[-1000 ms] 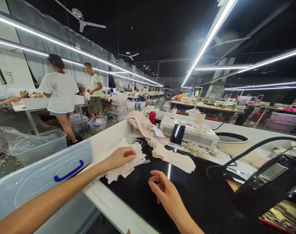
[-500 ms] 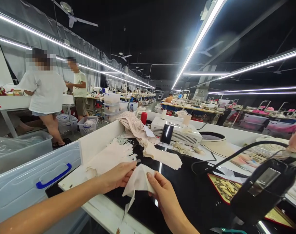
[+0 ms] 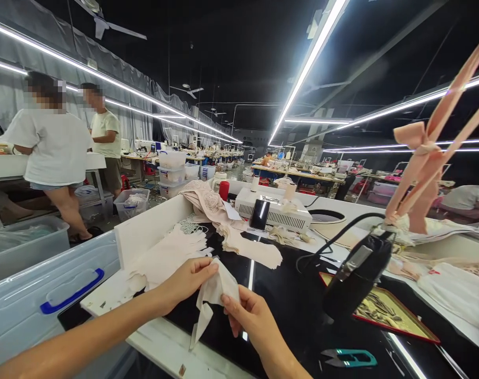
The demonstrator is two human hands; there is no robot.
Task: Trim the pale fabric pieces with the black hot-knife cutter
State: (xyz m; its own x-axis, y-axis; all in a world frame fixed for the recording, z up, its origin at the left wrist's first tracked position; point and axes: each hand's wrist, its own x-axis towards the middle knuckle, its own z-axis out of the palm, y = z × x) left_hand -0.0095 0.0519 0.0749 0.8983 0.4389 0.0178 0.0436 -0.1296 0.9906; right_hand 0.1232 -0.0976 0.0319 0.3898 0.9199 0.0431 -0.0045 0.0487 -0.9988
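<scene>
A cream-coloured fabric piece [image 3: 220, 282] is stretched between my hands, above the glossy black tabletop [image 3: 290, 300]. My left hand [image 3: 184, 281] pinches its upper left edge between thumb and fingers. With thumb and fingertips, my right hand [image 3: 251, 310] grips its right side. One narrow end of the cloth hangs down to the left, over the table's near edge. Behind my left hand lies a fanned pile of similar cream pieces [image 3: 172, 252], and another stack [image 3: 255, 250] sits beyond the cloth.
Teal thread snips [image 3: 350, 358] lie at front right. A black object [image 3: 360, 273] hangs from a pink strap [image 3: 421, 173] over a red-rimmed tray [image 3: 417, 332]. At the back stand a white machine [image 3: 277, 210], phone [image 3: 259, 214] and red thread spool [image 3: 223, 190]. Two people stand left.
My hands have turned the cloth, so its loose end now hangs folded at the lower left. The view has shifted right, bringing the snips and pink strap more fully into sight.
</scene>
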